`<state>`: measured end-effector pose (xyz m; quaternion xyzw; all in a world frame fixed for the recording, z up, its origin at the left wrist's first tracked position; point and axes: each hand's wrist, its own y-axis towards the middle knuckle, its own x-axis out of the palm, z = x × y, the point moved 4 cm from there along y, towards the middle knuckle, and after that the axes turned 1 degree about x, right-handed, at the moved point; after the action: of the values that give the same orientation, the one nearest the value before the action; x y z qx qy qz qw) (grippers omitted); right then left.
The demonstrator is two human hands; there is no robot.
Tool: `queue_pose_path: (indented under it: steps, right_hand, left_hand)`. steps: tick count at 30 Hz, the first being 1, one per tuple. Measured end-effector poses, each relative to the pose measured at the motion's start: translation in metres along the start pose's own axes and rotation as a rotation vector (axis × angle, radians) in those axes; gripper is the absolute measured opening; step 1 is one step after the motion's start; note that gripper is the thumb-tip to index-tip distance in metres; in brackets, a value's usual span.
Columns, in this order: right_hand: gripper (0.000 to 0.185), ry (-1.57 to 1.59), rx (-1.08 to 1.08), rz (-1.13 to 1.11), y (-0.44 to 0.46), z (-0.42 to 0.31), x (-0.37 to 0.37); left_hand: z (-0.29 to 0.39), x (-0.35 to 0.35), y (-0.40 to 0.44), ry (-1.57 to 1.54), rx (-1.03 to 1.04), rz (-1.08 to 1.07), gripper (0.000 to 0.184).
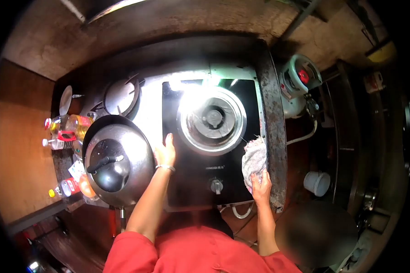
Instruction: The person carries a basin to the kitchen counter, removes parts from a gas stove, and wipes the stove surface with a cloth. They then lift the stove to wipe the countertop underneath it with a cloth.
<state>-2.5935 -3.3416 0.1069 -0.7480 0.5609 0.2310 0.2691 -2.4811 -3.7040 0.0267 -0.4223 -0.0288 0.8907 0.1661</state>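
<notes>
A black glass-topped gas stove lies in front of me, with a round metal burner ring and a single knob. At the stove's left edge is my left hand, thumb stretched out and apart from the fingers, with nothing visible in it. The fingertips are partly lost in glare. My right hand grips a crumpled, greyish cloth at the stove's right edge. Left of my left hand sits a large wok with a domed metal lid, its black handle on top.
Several bottles, one an oil bottle, stand at the left by a wooden panel. Behind the wok is another burner. Beyond the right ledge are a gas cylinder with a hose and a white bucket.
</notes>
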Motion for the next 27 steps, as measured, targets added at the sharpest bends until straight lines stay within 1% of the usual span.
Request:
queue_pose_path:
  steps: [2,3,4,6,9,10,11,12,13,14,16,17,18,19,20,22,24,26,27]
  right_hand:
    - [0.05,-0.079,-0.055,-0.012,0.024,0.013,0.01]
    - [0.053,-0.101,-0.045,-0.015,0.038,0.017,0.015]
    - [0.052,-0.111,-0.076,0.015,0.055,0.023,0.022]
    - [0.05,-0.054,-0.072,0.042,0.091,0.025,0.035]
    - [0.035,0.094,0.024,0.02,0.148,0.022,0.053]
    - [0.031,0.136,0.048,0.007,0.169,0.019,0.059]
    - [0.027,0.205,0.044,0.004,0.186,0.007,0.062]
    - [0.024,0.275,0.04,0.0,0.202,-0.005,0.065]
    - [0.025,0.24,0.022,-0.001,0.224,-0.009,0.066]
    - [0.026,0.175,-0.029,0.0,0.246,-0.016,0.067]
    - [0.028,-0.132,-0.24,0.031,0.282,-0.04,0.068]
    - [0.028,-0.278,-0.369,0.069,0.29,-0.066,0.07]
    - [0.028,-0.424,-0.495,0.128,0.297,-0.092,0.072]
    - [0.028,-0.529,-0.591,0.137,0.299,-0.121,0.075]
    - [0.028,-0.597,-0.684,0.101,0.293,-0.156,0.085]
    - [0.027,-0.704,-0.823,-0.05,0.283,-0.212,0.115]
    - [0.021,-0.859,-0.973,-0.224,0.273,-0.242,0.163]
    - [0.016,-0.942,-0.958,-0.464,0.281,-0.247,0.225]
    - [0.016,-0.966,-0.916,-0.599,0.276,-0.25,0.256]
  left_hand:
    - [0.012,-0.013,-0.014,0.005,-0.052,-0.033,0.061]
    - [0.013,-0.016,-0.02,-0.014,-0.057,-0.036,0.061]
    - [0.015,-0.02,-0.025,-0.033,-0.061,-0.039,0.062]
    - [0.016,-0.025,-0.032,-0.069,-0.079,-0.064,0.06]
    - [0.024,-0.034,-0.039,-0.109,-0.115,-0.116,0.059]
    - [0.026,-0.035,-0.039,-0.099,-0.162,-0.154,0.059]
    - [0.023,-0.033,-0.041,-0.137,-0.113,-0.104,0.059]
    - [0.019,-0.031,-0.041,-0.138,-0.107,-0.1,0.058]
    - [0.018,-0.03,-0.041,-0.137,-0.103,-0.094,0.057]
    - [0.022,-0.033,-0.041,-0.154,-0.129,-0.124,0.053]
    - [0.026,-0.037,-0.041,-0.16,-0.166,-0.153,0.049]
    - [0.025,-0.036,-0.041,-0.161,-0.192,-0.179,0.048]
    - [0.025,-0.038,-0.042,-0.168,-0.187,-0.162,0.044]
    - [0.022,-0.036,-0.043,-0.218,-0.171,-0.152,0.042]
    - [0.022,-0.037,-0.045,-0.224,-0.174,-0.163,0.041]
    - [0.019,-0.04,-0.053,-0.247,-0.179,-0.177,0.038]
    - [0.015,-0.041,-0.066,-0.278,-0.185,-0.189,0.032]
    - [0.001,-0.037,-0.084,-0.292,-0.204,-0.211,0.033]
    - [-0.004,-0.04,-0.09,-0.289,-0.222,-0.225,0.033]
